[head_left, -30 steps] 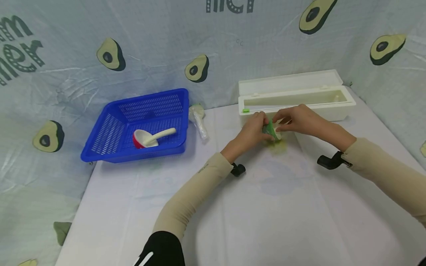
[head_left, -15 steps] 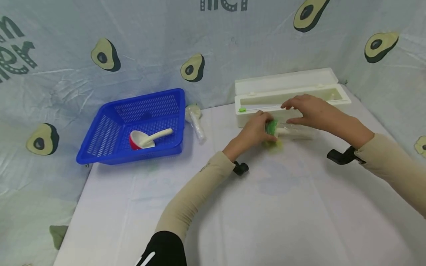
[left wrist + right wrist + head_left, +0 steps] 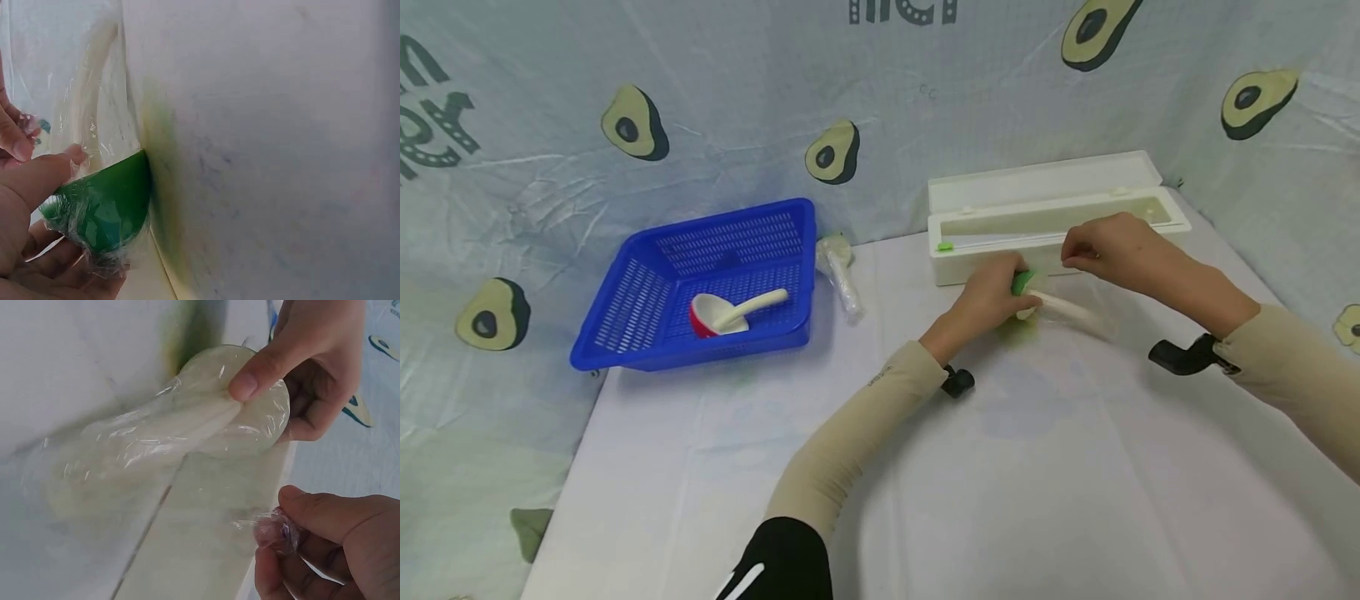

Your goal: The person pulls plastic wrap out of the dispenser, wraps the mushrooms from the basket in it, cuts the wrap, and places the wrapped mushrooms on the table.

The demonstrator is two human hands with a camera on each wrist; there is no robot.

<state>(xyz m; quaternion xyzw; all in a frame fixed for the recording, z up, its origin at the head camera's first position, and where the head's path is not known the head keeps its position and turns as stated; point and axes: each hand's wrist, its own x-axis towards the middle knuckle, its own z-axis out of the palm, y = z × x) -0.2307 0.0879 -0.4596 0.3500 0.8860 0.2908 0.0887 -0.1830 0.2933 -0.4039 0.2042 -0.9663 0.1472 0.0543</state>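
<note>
A ladle with a green bowl [image 3: 115, 203] and a cream handle [image 3: 1078, 317] is wrapped in clear plastic film. My left hand [image 3: 985, 296] grips it by the bowl, thumb on the inner side near the handle's base and fingers beneath, as the left wrist view shows. The handle points right, close over the table. My right hand [image 3: 1123, 250] is a little to the right, in front of the white box. In the right wrist view its thumb and fingers pinch a bunched bit of clear film [image 3: 284, 532].
Behind the hands stands a white film dispenser box [image 3: 973, 271], lid raised, with a green slider [image 3: 945, 247] along its front edge. On the left, a blue basket [image 3: 722, 343] holds a red-and-cream ladle [image 3: 728, 317]. Beside it lies another film-wrapped ladle [image 3: 846, 282].
My right hand has moved right, away from the ladle's bowl, and its fingers have closed into a pinch. My left hand has shifted slightly right, and the wrapped handle now shows.
</note>
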